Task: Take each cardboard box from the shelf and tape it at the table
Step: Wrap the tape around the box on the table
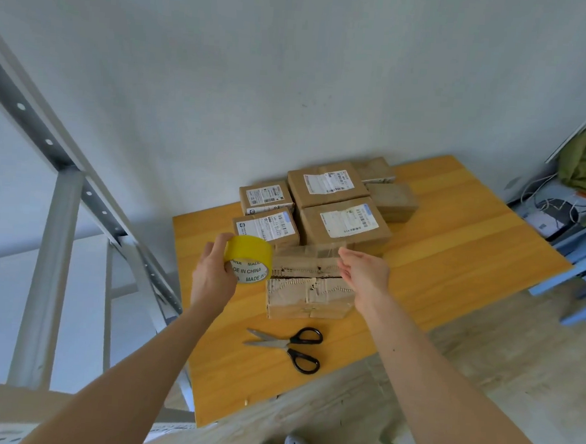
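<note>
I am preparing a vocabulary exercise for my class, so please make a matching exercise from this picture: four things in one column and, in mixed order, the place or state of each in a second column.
Things:
1. tape roll
2. scissors
3. worn box
4. labelled boxes

Places or states:
a. grouped at the far side of the table
b. held in the left hand
c. lying near the table's front edge
d. mid-table, top seam split open

Pairs: 1-b, 2-c, 3-d, 4-a

Bright, even, diffuse light; faint soft shadows on desk (453, 266). Strong wide-angle bending at edges; detail slightly soft.
</note>
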Action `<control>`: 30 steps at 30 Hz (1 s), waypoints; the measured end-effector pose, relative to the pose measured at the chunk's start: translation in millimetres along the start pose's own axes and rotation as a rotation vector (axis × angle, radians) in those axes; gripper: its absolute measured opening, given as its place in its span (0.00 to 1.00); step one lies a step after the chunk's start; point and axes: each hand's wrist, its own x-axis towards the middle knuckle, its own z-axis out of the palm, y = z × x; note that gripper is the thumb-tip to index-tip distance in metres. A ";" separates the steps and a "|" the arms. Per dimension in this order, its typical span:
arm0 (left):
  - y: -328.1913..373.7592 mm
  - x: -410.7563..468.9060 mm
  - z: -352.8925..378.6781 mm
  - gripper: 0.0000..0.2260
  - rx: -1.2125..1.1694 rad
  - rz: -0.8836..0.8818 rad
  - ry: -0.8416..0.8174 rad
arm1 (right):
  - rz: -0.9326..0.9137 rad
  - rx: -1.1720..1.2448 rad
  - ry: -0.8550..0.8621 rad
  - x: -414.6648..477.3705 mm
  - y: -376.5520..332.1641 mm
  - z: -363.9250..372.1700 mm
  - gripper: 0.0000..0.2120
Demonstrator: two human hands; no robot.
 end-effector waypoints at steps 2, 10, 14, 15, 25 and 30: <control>-2.4 0.8 -5.0 0.21 0.110 0.043 -0.042 | -0.006 -0.029 0.077 6.4 -0.5 -9.2 0.04; -19.1 2.6 -4.0 0.24 0.241 -0.045 -0.110 | 0.017 -0.129 0.143 26.0 7.8 -41.2 0.05; -21.3 1.1 1.0 0.25 0.268 -0.024 -0.131 | 0.008 -0.159 0.159 33.0 10.9 -43.5 0.05; -21.6 0.3 3.0 0.24 0.273 -0.021 -0.135 | 0.012 -0.165 0.162 35.4 12.0 -43.9 0.03; -28.0 -6.4 14.9 0.24 0.296 -0.008 -0.144 | 0.016 -0.210 0.185 54.8 29.5 -46.2 0.01; -31.4 -8.9 14.6 0.23 0.290 0.001 -0.131 | 0.043 -0.226 0.165 59.9 36.4 -43.5 0.06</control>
